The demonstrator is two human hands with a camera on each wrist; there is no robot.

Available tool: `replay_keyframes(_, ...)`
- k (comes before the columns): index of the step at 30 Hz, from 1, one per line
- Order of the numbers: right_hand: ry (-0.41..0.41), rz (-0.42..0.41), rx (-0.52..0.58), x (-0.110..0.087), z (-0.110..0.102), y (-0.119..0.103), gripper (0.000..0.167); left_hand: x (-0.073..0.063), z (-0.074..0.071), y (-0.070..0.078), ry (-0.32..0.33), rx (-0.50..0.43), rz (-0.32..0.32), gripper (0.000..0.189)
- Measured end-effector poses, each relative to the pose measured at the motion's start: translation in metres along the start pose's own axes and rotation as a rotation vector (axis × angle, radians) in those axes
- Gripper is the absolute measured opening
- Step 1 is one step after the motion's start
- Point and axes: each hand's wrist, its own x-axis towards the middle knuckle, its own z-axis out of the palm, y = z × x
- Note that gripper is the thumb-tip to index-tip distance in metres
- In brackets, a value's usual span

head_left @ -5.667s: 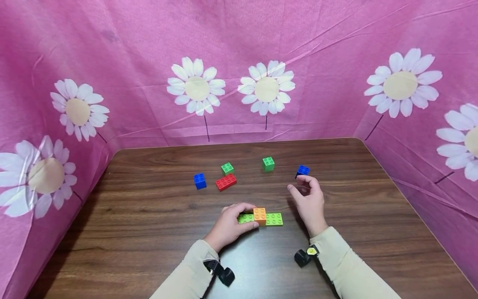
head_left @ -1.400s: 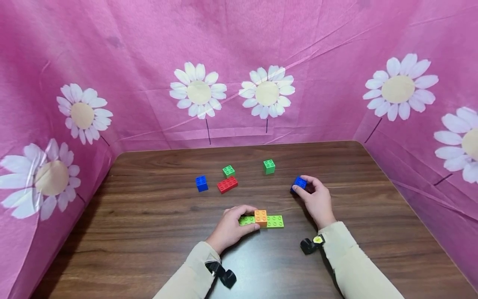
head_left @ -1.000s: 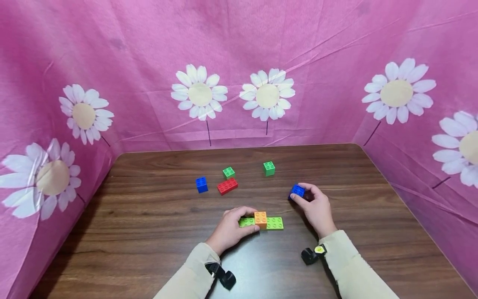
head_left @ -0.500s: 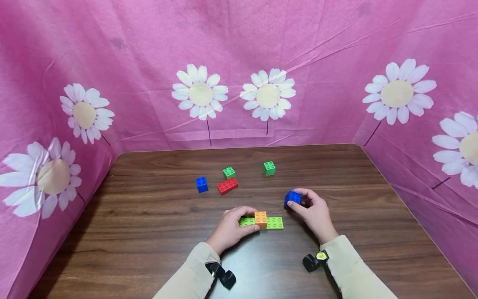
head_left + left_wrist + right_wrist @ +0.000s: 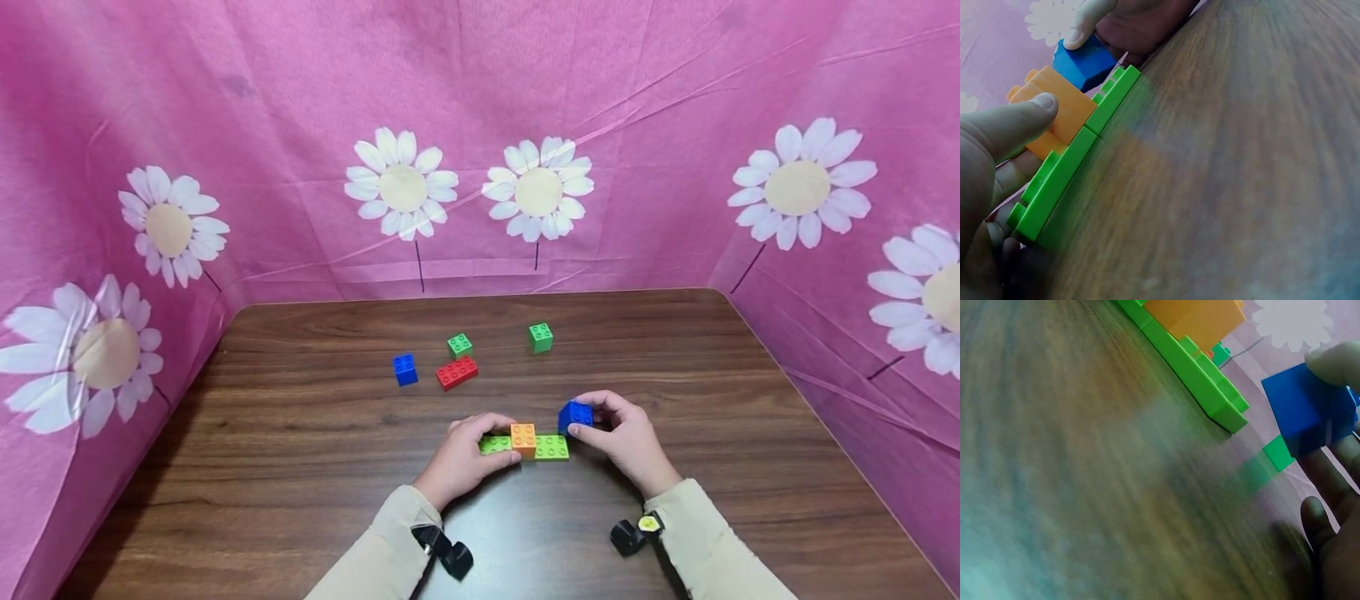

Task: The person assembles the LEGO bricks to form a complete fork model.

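Two low light green bricks (image 5: 552, 448) lie end to end on the table, a seam between them showing in the left wrist view. An orange brick (image 5: 523, 441) sits across their join. My left hand (image 5: 467, 458) grips the orange brick, with the thumb on its near side (image 5: 1063, 115) and fingers behind. My right hand (image 5: 628, 437) pinches a blue brick (image 5: 576, 417) between thumb and fingers. That brick is tilted and held off the table, at the right end of the green bricks. In the right wrist view a gap separates the blue brick (image 5: 1310, 409) from the green end.
Farther back on the table lie another blue brick (image 5: 405, 370), a long red brick (image 5: 457, 373) with a green brick (image 5: 460, 345) right behind it, and another green brick (image 5: 541, 337). Pink flowered cloth (image 5: 465, 83) hangs around the table's back and sides.
My right hand took hold of the blue brick at the back right and has brought it left and nearer, to the green bricks. My left hand has stayed on the orange brick.
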Motion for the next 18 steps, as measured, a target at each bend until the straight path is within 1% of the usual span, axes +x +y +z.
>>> replay_keyframes(8,-0.114,-0.002,0.037,-0.0007,0.0005,-0.0034,0.035,-0.0004,-0.0004,0.0003,0.004,0.010,0.009,0.035)
replay_keyframes(14,-0.188,-0.063,0.043,-0.0023,0.0043,-0.0060,0.032,-0.0001,-0.0003,0.0000,0.000,0.006,0.012,0.035)
replay_keyframes(18,-0.215,-0.090,0.048,-0.0024,0.0070,-0.0057,0.033,-0.0002,-0.0004,-0.0001,-0.002,0.007,0.012,0.035)
